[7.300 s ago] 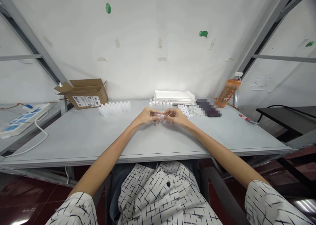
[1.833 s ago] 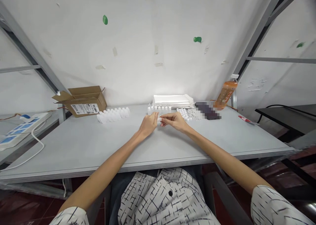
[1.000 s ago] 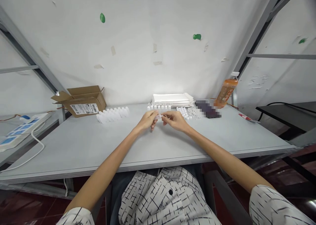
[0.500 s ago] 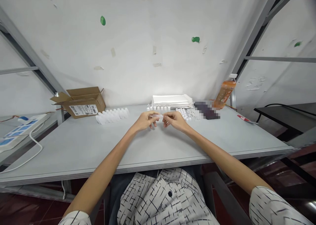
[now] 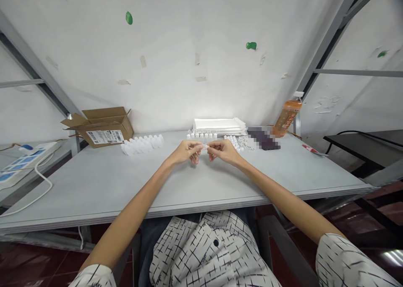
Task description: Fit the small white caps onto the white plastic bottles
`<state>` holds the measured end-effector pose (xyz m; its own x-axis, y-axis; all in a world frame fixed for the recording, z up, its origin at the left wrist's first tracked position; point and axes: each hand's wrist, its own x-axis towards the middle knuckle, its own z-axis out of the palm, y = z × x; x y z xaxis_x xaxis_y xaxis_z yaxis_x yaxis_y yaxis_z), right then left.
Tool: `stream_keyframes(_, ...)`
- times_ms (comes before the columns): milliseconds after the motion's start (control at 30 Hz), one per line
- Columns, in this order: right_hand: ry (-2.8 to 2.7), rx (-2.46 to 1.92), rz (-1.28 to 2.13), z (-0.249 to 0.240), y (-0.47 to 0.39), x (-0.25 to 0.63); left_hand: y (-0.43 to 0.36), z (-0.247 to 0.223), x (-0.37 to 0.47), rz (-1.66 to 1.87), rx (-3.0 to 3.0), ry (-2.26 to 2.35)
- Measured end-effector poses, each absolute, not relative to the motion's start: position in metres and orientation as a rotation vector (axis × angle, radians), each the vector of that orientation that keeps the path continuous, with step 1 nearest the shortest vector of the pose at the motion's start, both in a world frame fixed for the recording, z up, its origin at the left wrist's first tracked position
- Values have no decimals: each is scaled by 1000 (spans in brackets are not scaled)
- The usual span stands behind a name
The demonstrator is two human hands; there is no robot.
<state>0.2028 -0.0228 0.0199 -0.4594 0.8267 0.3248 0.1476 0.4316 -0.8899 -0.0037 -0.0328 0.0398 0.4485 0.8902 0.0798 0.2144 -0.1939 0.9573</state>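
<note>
Over the middle of the grey table [image 5: 201, 186], my left hand [image 5: 185, 151] and my right hand [image 5: 223, 151] meet fingertip to fingertip. Both pinch a small clear-white piece [image 5: 204, 147], mostly covered by the fingers. Several translucent white bottles [image 5: 142, 144] stand in rows to the left of my left hand. Behind my hands is a row of small white-capped pieces [image 5: 202, 136]. Beyond my right hand lie several small white parts [image 5: 231, 142] and a heap of thin white loops [image 5: 247, 143].
An open cardboard box [image 5: 105, 127] sits at the back left. White stacked sheets [image 5: 218, 126] lie against the wall. A blurred dark object [image 5: 266, 138], an orange drink bottle [image 5: 287, 116] and a red-white packet [image 5: 312, 150] are at the right. A power strip [image 5: 23, 163] is far left.
The camera view has shifted slightly. My left fingers now cover more of the small clear-white piece, and my fingertips are a little closer together.
</note>
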Motion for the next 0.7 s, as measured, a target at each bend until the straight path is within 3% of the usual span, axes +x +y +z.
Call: stream_keyframes(700,-1667,-795,1260,17,-25,199,-31,34,-6,904,1887,1002)
